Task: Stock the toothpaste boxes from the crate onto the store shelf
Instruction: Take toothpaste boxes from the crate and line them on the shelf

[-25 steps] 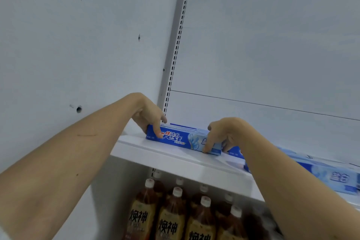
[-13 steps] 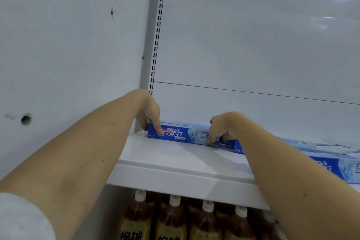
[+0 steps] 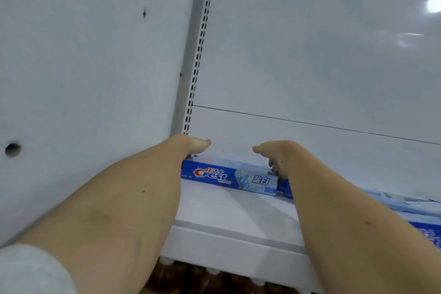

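The left hand sits at the left end of the Crest box, its fingers hidden behind that end, so I cannot tell whether it grips or only presses. The box lies flat at the back of the shelf, against the rear wall. The right hand curls over its right end, fingers touching the box where more boxes begin. This looks like squaring up; next, let go and fetch another
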